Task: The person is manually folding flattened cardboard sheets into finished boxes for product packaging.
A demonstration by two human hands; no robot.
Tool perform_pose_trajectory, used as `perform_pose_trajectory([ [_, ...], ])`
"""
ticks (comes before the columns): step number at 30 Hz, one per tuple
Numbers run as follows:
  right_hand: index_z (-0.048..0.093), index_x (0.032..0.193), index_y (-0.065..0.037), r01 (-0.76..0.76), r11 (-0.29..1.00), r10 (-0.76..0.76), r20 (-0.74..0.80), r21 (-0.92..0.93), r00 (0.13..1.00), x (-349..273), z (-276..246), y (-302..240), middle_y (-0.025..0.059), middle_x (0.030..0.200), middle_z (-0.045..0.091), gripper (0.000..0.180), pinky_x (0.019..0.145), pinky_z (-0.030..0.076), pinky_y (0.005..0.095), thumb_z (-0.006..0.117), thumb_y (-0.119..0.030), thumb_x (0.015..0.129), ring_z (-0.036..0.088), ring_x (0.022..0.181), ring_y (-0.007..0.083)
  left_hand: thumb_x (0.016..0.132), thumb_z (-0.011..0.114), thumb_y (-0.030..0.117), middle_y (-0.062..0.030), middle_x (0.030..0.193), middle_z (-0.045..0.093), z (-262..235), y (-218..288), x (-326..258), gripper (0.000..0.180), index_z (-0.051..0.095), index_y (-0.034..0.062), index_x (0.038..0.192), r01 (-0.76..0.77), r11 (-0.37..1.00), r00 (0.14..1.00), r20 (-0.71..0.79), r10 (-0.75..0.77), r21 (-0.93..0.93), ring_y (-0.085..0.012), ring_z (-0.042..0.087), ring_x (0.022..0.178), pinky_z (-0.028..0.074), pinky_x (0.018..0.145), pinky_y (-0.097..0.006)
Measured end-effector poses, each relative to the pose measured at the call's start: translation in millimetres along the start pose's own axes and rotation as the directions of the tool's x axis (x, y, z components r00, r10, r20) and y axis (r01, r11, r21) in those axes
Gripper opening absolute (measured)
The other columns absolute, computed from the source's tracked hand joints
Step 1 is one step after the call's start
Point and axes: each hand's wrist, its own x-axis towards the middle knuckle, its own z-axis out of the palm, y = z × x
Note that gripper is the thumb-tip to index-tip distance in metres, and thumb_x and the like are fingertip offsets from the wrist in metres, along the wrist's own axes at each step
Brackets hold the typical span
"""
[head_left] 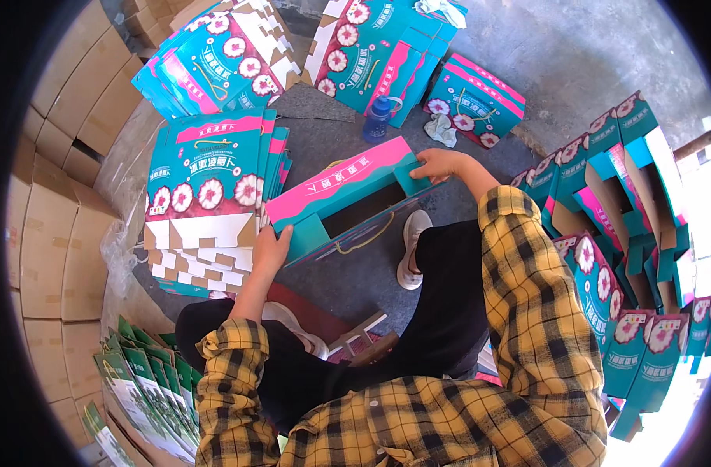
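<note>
Between my two hands is a teal and pink cardboard gift box (302,200), held above the floor in front of my knees. Its pink flap stands raised on the far side, and a dark opening shows between the teal end flaps. A yellow cord handle (369,238) hangs on its near side. My left hand (271,251) grips the near left corner, thumb on the teal end flap. At the right end, my right hand (437,166) closes on the other flap, its thumb on top. The fingers under the box are hidden.
Flat printed cartons (204,159) lie stacked at left, with more stacks (223,58) behind. A blue bottle (376,121) and a finished-looking box (476,97) stand beyond. Folded-up boxes (604,194) crowd the right. Brown cartons (44,241) line the left; green bags (149,373) sit lower left.
</note>
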Motion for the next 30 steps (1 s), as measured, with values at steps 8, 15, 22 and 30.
perform_pose_trajectory([
  [8, 0.052, 0.127, -0.001, 0.175, 0.957, -0.195, -0.068, -0.233, 0.978, 22.8, 11.7, -4.4, 0.0159, 0.123, 0.058, 0.055, 0.091, 0.045, 0.0382, 0.059, -0.036, 0.086, 0.059, 0.107, 0.0291, 0.085, 0.061, 0.037, -0.0276, 0.093, 0.063, 17.5, 9.5, 5.5, 0.051, 0.053, -0.0107, 0.103, 0.103, 0.975, 0.984, 0.160, -0.073, -0.195, -0.0371, 0.062, 0.089, 0.047, 0.077, -0.046],
  [15, 0.056, 0.121, 0.000, 0.142, 0.975, -0.186, -0.270, -0.173, 0.945, 1.0, 5.3, 2.5, 0.0192, 0.115, 0.062, 0.055, 0.090, 0.045, 0.0394, 0.057, -0.043, 0.086, 0.058, 0.108, 0.0319, 0.087, 0.058, 0.039, -0.0306, 0.118, 0.054, 3.4, 49.6, 3.8, 0.059, 0.051, -0.0121, 0.117, -0.076, 0.974, 0.996, -0.056, 0.065, -0.214, -0.0384, 0.052, 0.112, 0.039, 0.096, -0.043],
  [22, 0.055, 0.122, -0.003, 0.097, 0.957, -0.219, -0.463, -0.274, 0.859, -29.8, -1.5, -24.5, 0.0193, 0.117, 0.060, 0.053, 0.091, 0.045, 0.0442, 0.058, -0.042, 0.085, 0.056, 0.110, 0.0349, 0.089, 0.056, 0.043, -0.0316, 0.123, 0.050, -5.9, 56.2, 0.4, 0.067, 0.045, -0.0116, 0.126, -0.054, 0.963, 0.998, -0.034, 0.046, -0.264, -0.0396, 0.046, 0.120, 0.035, 0.102, -0.042],
  [30, 0.060, 0.116, -0.005, 0.120, 0.952, -0.254, -0.505, -0.281, 0.825, -37.3, 6.5, -31.1, 0.0193, 0.109, 0.063, 0.046, 0.088, 0.046, 0.0451, 0.058, -0.039, 0.084, 0.058, 0.106, 0.0351, 0.085, 0.062, 0.043, -0.0249, 0.113, 0.057, -8.0, 29.1, -0.9, 0.067, 0.047, -0.0100, 0.122, -0.068, 0.953, 0.996, -0.078, 0.047, -0.296, -0.0328, 0.057, 0.103, 0.044, 0.089, -0.039],
])
